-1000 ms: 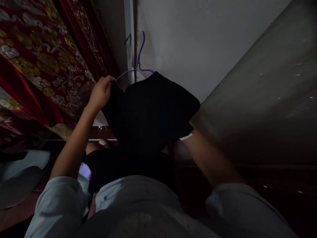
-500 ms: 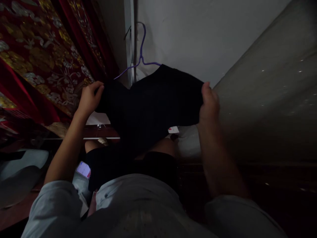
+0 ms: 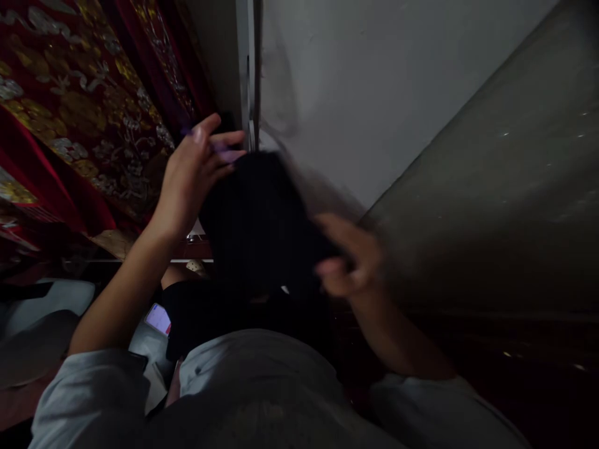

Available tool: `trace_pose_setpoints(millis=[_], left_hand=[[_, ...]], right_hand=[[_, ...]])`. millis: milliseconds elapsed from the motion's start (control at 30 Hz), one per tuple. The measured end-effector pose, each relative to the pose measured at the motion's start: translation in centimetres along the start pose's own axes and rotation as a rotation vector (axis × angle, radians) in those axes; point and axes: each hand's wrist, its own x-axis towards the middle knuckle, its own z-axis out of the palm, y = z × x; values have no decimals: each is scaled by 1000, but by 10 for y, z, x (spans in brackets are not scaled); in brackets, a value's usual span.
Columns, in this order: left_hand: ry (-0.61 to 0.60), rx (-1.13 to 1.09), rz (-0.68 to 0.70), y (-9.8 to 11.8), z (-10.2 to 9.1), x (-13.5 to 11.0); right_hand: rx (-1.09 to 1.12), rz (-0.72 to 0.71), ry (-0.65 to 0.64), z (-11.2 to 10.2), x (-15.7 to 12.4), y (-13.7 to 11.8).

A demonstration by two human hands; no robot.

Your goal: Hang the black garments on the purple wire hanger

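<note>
A black garment hangs bunched in front of my lap, narrow and partly smeared by motion. At its upper left my left hand has its fingers around a purple clothes hanger; only blurred bits of the hanger show between and beside the fingers. On the lower right of the cloth, my right hand pinches the garment between thumb and fingers, also blurred. A small white spot, perhaps the tag, peeks out at the garment's lower edge.
Red cloth with gold and silver patterns hangs at left. A metal upright stands beside the pale wall. Grey-green sheeting slopes at right. A lit phone lies left of my leg.
The garment was spread wide between both hands with the hanger in its shoulders. Now it is gathered narrow; my left hand has moved right onto the hanger, my right hand down and inward.
</note>
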Motion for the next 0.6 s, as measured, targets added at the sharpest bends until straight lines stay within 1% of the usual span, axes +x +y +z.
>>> trace_pose_setpoints(millis=[33,100,133,167,200,233,267,300,333,367,400,433,467,500,533,567,600], left_hand=[[-14,-52,-62,3,-3,-4],[-53,-122,-224,8,-11,-13],[-109,-153,-326,10,-16,-18],[-201,-178,-437,12,-23,-24],[-327,-182,-543,13,-29,-31],[-472,-155,-631,14,-36,-37],[-616,-98,-688,14,-43,-43],[-725,-21,-704,14,-49,-48],[-774,61,-681,12,-54,-51],[-762,138,-630,10,-59,-53],[-707,207,-564,7,-62,-54],[-631,262,-494,3,-63,-53],[-552,302,-429,-1,-64,-50],[-477,330,-373,-6,-64,-46],[-409,351,-324,-12,-63,-42],[-342,367,-278,-18,-62,-36],[-271,376,-238,-24,-61,-31]], right_hand=[[8,-62,-195,3,-4,-6],[34,-169,-692,2,-3,-12],[49,-179,-913,-2,1,-11],[69,-155,-1053,-6,7,-7],[97,-108,-1085,-10,13,0],[125,-62,-1016,-13,21,10],[141,-30,-862,-13,28,21],[141,-16,-659,-12,36,34],[125,-13,-439,-9,44,48],[97,-12,-257,-4,50,62],[85,-5,-163,1,55,75],[99,19,-155,5,59,88],[140,67,-204,9,61,99],[202,139,-266,12,61,108],[275,224,-296,13,59,115],[349,309,-280,13,57,120],[416,377,-223,11,55,122]])
